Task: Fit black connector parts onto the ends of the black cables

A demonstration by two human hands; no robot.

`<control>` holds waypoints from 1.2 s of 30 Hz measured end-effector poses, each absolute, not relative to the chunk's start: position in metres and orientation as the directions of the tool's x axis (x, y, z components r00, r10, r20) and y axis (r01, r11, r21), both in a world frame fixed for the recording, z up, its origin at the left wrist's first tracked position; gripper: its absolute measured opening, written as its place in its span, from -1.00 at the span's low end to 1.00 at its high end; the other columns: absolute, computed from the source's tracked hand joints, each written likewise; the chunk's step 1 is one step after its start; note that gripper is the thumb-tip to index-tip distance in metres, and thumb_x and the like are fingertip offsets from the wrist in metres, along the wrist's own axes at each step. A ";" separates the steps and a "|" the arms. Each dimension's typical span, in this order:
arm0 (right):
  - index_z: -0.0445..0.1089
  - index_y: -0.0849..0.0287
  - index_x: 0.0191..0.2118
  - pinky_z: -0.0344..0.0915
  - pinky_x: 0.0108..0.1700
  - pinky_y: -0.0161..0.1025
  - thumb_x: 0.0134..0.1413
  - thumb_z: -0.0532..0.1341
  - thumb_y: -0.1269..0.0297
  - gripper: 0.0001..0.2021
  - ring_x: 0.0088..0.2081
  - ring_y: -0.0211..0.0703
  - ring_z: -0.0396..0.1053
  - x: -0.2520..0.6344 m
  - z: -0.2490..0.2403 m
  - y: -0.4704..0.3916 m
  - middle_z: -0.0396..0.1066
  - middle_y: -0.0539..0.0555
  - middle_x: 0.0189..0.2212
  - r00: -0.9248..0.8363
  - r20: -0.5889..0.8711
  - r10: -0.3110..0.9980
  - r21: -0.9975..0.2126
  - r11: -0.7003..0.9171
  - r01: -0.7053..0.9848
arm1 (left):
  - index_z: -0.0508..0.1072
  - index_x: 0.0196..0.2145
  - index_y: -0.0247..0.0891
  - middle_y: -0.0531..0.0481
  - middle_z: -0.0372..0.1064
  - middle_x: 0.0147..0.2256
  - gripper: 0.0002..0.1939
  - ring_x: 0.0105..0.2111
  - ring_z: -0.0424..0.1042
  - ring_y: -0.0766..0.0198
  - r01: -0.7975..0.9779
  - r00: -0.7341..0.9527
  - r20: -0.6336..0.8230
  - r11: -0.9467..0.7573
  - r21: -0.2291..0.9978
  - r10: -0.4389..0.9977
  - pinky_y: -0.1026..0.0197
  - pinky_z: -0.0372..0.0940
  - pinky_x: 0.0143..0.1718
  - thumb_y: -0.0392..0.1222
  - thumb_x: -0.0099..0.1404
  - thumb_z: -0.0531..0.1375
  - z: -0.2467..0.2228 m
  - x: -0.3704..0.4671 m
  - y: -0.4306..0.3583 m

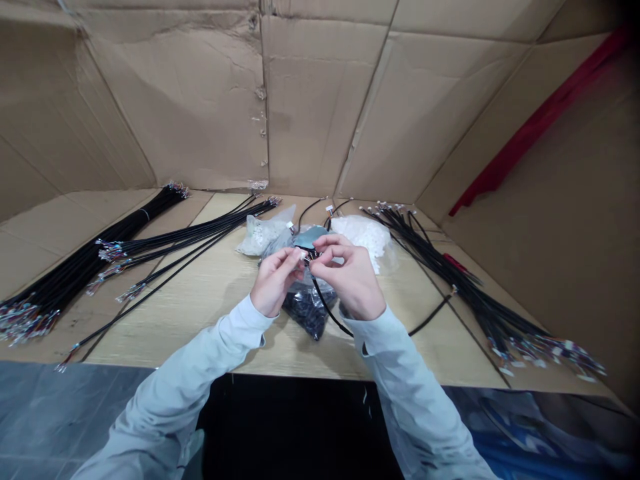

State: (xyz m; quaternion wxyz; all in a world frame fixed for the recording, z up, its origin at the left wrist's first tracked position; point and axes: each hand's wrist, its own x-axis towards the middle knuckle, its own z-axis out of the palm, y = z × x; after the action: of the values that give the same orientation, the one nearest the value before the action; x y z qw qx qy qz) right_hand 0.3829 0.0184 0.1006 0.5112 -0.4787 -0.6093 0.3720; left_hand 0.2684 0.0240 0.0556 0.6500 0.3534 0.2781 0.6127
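In the middle of the head view, my left hand pinches a small white connector between thumb and fingertips. Close beside it, my right hand is closed on the wire end of a black cable. Thin loose wires show between the two hands, but whether any sits inside the connector is too small to tell. The cable hangs below my fingers, passes behind my right wrist and comes out on the right, ending in a pale connector. Under my hands lies a clear bag of small black parts.
Bags of white parts lie behind my hands, one left and one right. A thick bundle of black cables and several looser ones lie left. More cables with white connectors lie right, beside a red-handled tool. Cardboard walls enclose the table.
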 end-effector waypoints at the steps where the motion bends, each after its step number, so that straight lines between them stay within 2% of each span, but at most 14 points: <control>1: 0.30 0.29 -0.73 0.27 -0.37 -0.36 -0.45 0.22 0.41 -0.91 -0.24 -0.25 0.27 0.383 0.101 0.018 0.26 0.10 -0.30 -0.019 0.260 0.965 -0.943 0.258 0.209 | 0.40 -0.46 -0.35 0.08 0.23 -0.54 -0.69 -0.51 0.20 0.47 -0.602 0.096 0.072 0.000 0.798 0.993 0.39 0.11 -0.51 -0.06 -0.08 0.31 0.056 0.268 0.024; 13: 0.30 0.28 -0.73 0.27 -0.32 -0.31 -0.43 0.22 0.39 -0.91 -0.21 -0.21 0.27 0.384 0.100 0.020 0.28 0.10 -0.30 -0.031 0.270 0.962 -0.933 0.269 0.238 | 0.40 -0.46 -0.37 0.08 0.23 -0.53 -0.71 -0.53 0.19 0.48 -0.600 0.093 0.103 -0.027 0.799 0.990 0.40 0.10 -0.52 -0.07 -0.05 0.30 0.056 0.269 0.024; 26: 0.35 0.31 -0.68 0.29 -0.37 -0.41 -0.39 0.23 0.40 -0.92 -0.20 -0.27 0.26 0.385 0.101 0.021 0.23 0.10 -0.23 -0.092 0.256 0.962 -0.937 0.270 0.222 | 0.37 -0.52 -0.36 0.10 0.23 -0.55 -0.70 -0.55 0.16 0.49 -0.528 0.029 0.140 -0.104 0.843 0.990 0.39 0.09 -0.51 -0.06 -0.07 0.30 0.056 0.267 0.023; 30: 0.37 0.31 -0.67 0.30 -0.34 -0.40 -0.37 0.23 0.42 -0.94 -0.20 -0.28 0.25 0.385 0.099 0.023 0.22 0.11 -0.19 -0.108 0.301 0.947 -0.916 0.319 0.243 | 0.35 -0.54 -0.34 0.09 0.21 -0.56 -0.75 -0.55 0.14 0.47 -0.431 -0.009 0.224 -0.206 0.878 0.975 0.37 0.09 -0.50 -0.08 0.02 0.25 0.052 0.264 0.026; 33: 0.39 0.29 -0.63 0.31 -0.24 -0.35 -0.31 0.24 0.41 -0.94 -0.19 -0.28 0.25 0.385 0.096 0.024 0.22 0.11 -0.17 -0.104 0.373 0.922 -0.877 0.387 0.283 | 0.37 -0.54 -0.33 0.08 0.22 -0.55 -0.79 -0.53 0.17 0.45 -0.262 -0.085 0.348 -0.357 0.896 0.934 0.37 0.10 -0.48 -0.12 0.08 0.21 0.051 0.261 0.025; 36: 0.40 0.28 -0.61 0.32 -0.23 -0.32 -0.25 0.23 0.37 -0.92 -0.15 -0.24 0.23 0.384 0.092 0.022 0.21 0.12 -0.16 -0.093 0.445 0.891 -0.831 0.449 0.330 | 0.37 -0.55 -0.34 0.05 0.22 -0.53 -0.80 -0.47 0.21 0.42 -0.101 -0.154 0.446 -0.463 0.881 0.882 0.36 0.12 -0.44 -0.16 0.11 0.18 0.053 0.260 0.022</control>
State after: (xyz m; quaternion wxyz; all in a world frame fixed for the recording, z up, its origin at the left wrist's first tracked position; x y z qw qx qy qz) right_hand 0.3837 0.0223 0.0924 0.5052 -0.4455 -0.6850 0.2777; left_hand 0.2598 0.0224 0.0532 0.3685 0.5357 0.3643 0.6667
